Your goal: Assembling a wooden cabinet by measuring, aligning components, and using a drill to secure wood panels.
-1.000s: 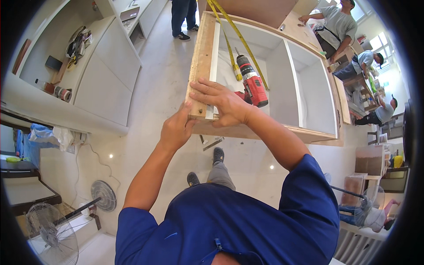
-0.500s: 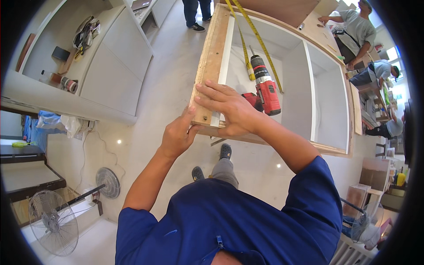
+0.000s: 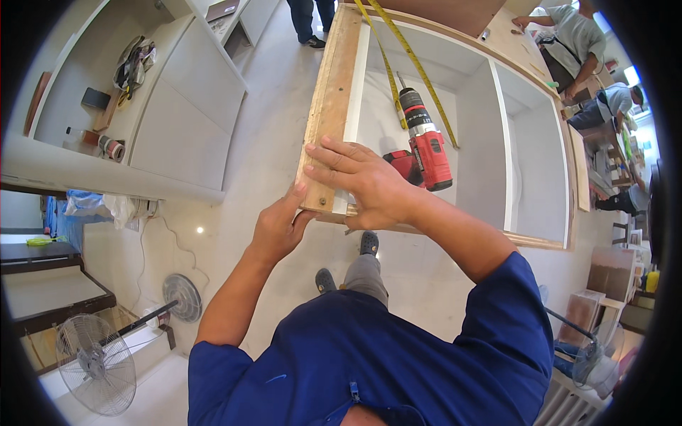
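A light wooden strip [image 3: 334,106] runs along the left edge of a white-lined cabinet box [image 3: 477,128]. At its near corner, my left hand [image 3: 275,226] is closed round the outer edge, thumb up along the side. My right hand [image 3: 366,177] lies across the top of the same strip, fingers reaching to its outer edge and thumb down by the near face. Inside the box, just beyond my right hand, rests a red and black cordless drill [image 3: 432,160]. A yellow tape measure blade [image 3: 415,64] stretches over the box beside the drill, looped back on itself.
On the left stands a grey cabinet [image 3: 181,106] with an open shelf holding a bag [image 3: 133,67] and a bottle. Fans [image 3: 92,362] stand at the lower left. A person's legs [image 3: 311,21] are at the far end; other people [image 3: 572,50] work at the right.
The strip's near end and both hands have shifted slightly left and down in the view. My hands keep hold of the corner. The drill and tape stay in the box.
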